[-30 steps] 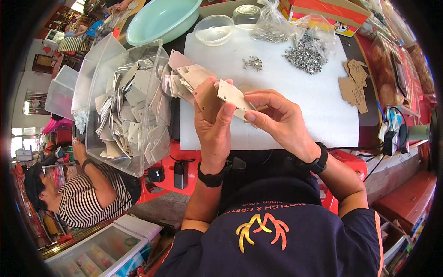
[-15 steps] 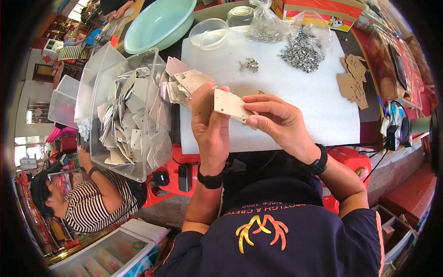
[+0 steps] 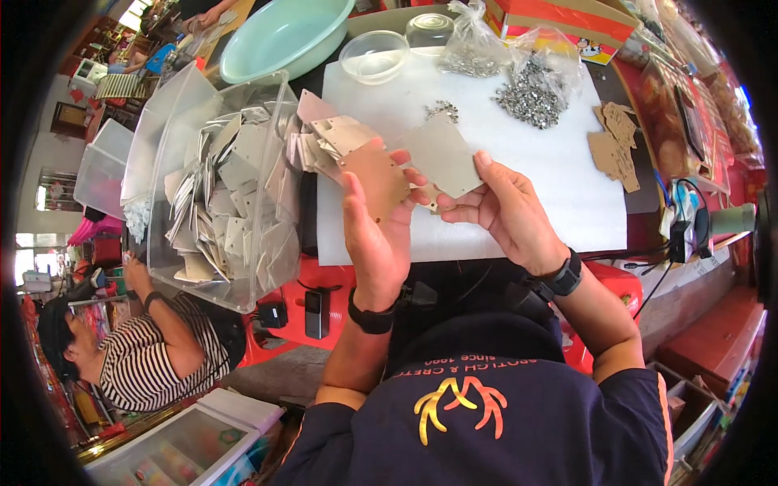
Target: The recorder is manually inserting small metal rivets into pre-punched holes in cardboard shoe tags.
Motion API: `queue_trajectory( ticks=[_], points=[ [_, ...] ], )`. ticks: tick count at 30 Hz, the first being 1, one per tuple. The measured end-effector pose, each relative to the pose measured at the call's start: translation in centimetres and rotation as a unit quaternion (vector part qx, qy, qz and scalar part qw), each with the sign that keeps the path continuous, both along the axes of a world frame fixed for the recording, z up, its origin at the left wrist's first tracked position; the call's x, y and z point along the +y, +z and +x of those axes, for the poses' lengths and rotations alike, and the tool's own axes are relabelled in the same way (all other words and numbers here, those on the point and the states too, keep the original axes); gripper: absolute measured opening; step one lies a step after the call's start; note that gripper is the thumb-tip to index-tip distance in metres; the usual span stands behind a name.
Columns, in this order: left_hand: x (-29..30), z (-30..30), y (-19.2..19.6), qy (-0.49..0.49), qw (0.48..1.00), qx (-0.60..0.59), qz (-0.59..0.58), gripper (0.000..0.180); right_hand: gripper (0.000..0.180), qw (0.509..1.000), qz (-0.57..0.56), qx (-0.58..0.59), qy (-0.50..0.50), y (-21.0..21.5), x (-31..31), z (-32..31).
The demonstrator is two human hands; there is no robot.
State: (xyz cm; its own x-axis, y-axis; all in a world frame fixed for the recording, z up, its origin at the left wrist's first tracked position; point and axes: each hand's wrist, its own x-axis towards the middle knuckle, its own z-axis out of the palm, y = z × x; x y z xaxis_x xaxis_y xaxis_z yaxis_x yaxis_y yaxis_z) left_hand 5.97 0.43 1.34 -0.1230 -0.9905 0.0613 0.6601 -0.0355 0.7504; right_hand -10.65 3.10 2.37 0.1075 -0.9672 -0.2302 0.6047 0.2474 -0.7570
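Observation:
A thin brown card [image 3: 373, 180] with small holes near its edge rests in my left hand [image 3: 381, 255], its fingertips curled over the far side and the thumb standing apart. Between thumb and fingers, my right hand [image 3: 523, 215] pinches a pale grey flat card [image 3: 442, 154] by its lower right corner. This card is raised over the white sheet [image 3: 567, 194], just right of the brown one. Behind my left hand lies a stack of similar cards [image 3: 340, 134]. Part of another brown piece shows low between the hands, but its shape is mostly hidden.
A clear plastic box [image 3: 231, 296] full of loose grey cards stands at left. A green basin [image 3: 279, 44], a clear bowl [image 3: 374, 57], small metal parts in bags [image 3: 535, 95] and a little metal heap [image 3: 442, 111] lie behind. Brown pieces [image 3: 613, 154] sit at right. A person [image 3: 154, 356] is at left.
The grey card in my right hand has turned from edge-tilted to facing up broadly and moved right, away from the brown card. My left hand has opened out somewhat, its thumb lifted off the cards.

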Motion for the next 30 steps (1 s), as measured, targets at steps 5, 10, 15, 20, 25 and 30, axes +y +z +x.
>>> queue_trajectory(
  ticks=[5, 10, 15, 20, 25, 30],
  points=[
    [0.8, 0.7, -0.3, -0.031, 0.997, 0.068, 0.000, 0.058, 0.044, 1.000, 0.009, -0.007, 0.008, 0.4, 0.9, 0.3],
    [1.3, 1.0, 0.0, -0.063, 0.992, 0.106, 0.001, 0.056, 0.043, 1.000, 0.011, -0.016, 0.004, 0.7, 1.5, 0.6],
    [2.2, 0.9, 0.3, -0.074, 0.990, 0.118, 0.002, 0.057, 0.043, 1.000, -0.010, -0.012, -0.001, 1.0, 2.5, 0.6],
    [3.2, 0.9, 0.2, -0.091, 0.985, 0.148, -0.005, 0.054, 0.044, 1.000, -0.015, -0.007, -0.017, 1.4, 3.7, 0.7],
    [4.0, 0.9, 0.2, -0.068, 0.984, 0.162, 0.006, 0.050, 0.044, 0.999, -0.030, -0.014, -0.027, 1.2, 4.4, 0.8],
    [4.2, 1.0, -0.8, -0.078, 0.980, 0.184, 0.008, 0.045, 0.044, 0.998, -0.042, -0.014, -0.034, 1.0, 5.3, 1.0]
  ],
)
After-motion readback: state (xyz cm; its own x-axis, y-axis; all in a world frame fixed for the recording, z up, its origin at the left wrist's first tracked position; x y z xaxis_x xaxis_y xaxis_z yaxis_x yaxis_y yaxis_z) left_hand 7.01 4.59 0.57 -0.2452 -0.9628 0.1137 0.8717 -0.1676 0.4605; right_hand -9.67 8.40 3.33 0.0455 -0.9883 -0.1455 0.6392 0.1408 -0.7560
